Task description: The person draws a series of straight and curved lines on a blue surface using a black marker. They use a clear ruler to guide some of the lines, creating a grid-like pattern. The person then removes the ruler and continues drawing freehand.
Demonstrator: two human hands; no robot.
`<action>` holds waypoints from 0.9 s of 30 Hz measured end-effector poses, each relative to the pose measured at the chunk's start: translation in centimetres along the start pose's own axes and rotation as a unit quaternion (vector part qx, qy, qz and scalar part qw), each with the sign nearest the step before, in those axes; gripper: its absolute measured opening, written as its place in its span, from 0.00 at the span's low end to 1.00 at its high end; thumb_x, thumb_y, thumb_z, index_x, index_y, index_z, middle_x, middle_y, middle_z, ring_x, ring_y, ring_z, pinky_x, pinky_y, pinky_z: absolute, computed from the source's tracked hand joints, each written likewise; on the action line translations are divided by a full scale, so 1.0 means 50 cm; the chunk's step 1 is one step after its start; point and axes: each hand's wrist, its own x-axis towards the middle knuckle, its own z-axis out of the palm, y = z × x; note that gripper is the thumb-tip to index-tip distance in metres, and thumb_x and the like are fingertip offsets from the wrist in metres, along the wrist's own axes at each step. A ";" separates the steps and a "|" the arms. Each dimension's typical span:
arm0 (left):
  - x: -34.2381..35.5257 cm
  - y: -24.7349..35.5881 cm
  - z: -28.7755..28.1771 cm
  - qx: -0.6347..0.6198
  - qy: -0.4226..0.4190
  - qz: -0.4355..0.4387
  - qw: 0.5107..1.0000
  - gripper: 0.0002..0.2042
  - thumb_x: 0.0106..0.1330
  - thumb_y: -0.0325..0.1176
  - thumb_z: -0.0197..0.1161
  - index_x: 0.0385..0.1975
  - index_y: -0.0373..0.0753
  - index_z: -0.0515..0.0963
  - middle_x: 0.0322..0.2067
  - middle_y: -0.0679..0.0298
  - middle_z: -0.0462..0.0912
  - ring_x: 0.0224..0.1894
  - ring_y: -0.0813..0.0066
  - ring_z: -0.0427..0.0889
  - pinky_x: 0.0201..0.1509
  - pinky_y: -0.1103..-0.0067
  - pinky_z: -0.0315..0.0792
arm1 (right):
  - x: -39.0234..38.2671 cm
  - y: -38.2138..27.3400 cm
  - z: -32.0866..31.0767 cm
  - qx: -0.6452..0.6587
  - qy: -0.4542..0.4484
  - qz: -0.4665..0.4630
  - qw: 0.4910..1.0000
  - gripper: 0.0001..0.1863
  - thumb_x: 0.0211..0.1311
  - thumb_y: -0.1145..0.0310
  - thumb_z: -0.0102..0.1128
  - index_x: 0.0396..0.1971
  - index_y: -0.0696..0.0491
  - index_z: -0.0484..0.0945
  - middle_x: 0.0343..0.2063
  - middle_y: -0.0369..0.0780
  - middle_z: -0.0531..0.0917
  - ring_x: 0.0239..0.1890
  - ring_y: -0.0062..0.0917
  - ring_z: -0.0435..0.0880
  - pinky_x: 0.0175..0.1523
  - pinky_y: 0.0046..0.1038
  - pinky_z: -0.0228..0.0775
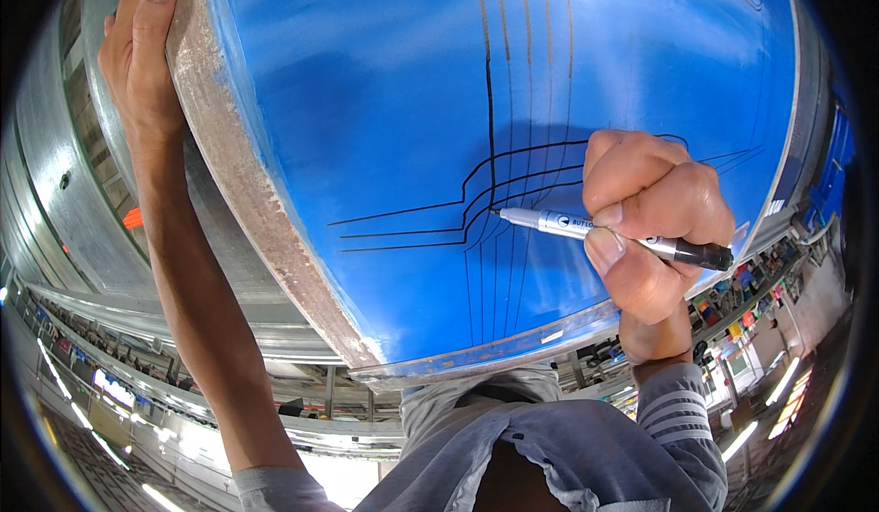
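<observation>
A blue coated panel [348, 118] in a worn metal frame [307, 274] fills the middle, drawn with black and faint brownish lines that bend and cross. At upper left my left hand [139, 72] grips the frame's edge, thumb along it and other fingers mostly behind it. My right hand [655, 210], low on the right of the panel, is closed round a white-and-silver marker [549, 220] with a black cap on its rear end. The marker's tip touches the panel where a long vertical black line meets the curved crosswise lines.
Long metal rails or table surfaces [64, 191] lie left of the frame, with an orange item [133, 217] among them. Shelving with mixed colourful items [710, 310] and lit strip lamps show round the lower rim. My grey clothing is at the bottom.
</observation>
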 end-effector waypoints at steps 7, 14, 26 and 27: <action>0.001 0.001 -0.001 0.001 0.001 -0.001 1.000 0.33 0.65 0.58 0.43 0.58 0.38 0.72 0.37 0.53 0.79 0.43 0.65 0.74 0.54 0.61 0.58 | 0.004 -0.002 0.004 -0.010 -0.007 -0.004 1.000 0.12 0.35 0.76 0.59 0.23 0.55 0.68 0.17 0.40 0.73 0.13 0.18 0.60 0.18 0.23 0.48; 0.000 0.005 0.004 -0.001 0.003 -0.003 1.000 0.33 0.65 0.58 0.43 0.59 0.38 0.72 0.36 0.53 0.79 0.42 0.66 0.74 0.54 0.62 0.59 | 0.001 0.005 0.006 -0.015 -0.021 -0.027 0.999 0.12 0.33 0.77 0.60 0.22 0.55 0.69 0.16 0.39 0.73 0.12 0.18 0.61 0.16 0.21 0.49; 0.002 0.011 0.002 -0.005 0.002 -0.006 1.000 0.33 0.65 0.58 0.43 0.59 0.37 0.72 0.34 0.53 0.80 0.41 0.66 0.75 0.53 0.63 0.62 | 0.012 0.006 0.001 -0.018 -0.082 -0.050 0.995 0.14 0.35 0.76 0.64 0.24 0.53 0.69 0.14 0.39 0.74 0.09 0.20 0.65 0.14 0.21 0.52; 0.002 0.011 0.003 -0.004 0.002 -0.006 1.000 0.33 0.65 0.58 0.43 0.59 0.37 0.72 0.34 0.53 0.80 0.41 0.66 0.75 0.53 0.63 0.62 | 0.012 0.006 0.001 -0.019 -0.084 -0.049 0.995 0.14 0.36 0.75 0.64 0.24 0.53 0.69 0.14 0.39 0.73 0.09 0.20 0.65 0.14 0.22 0.53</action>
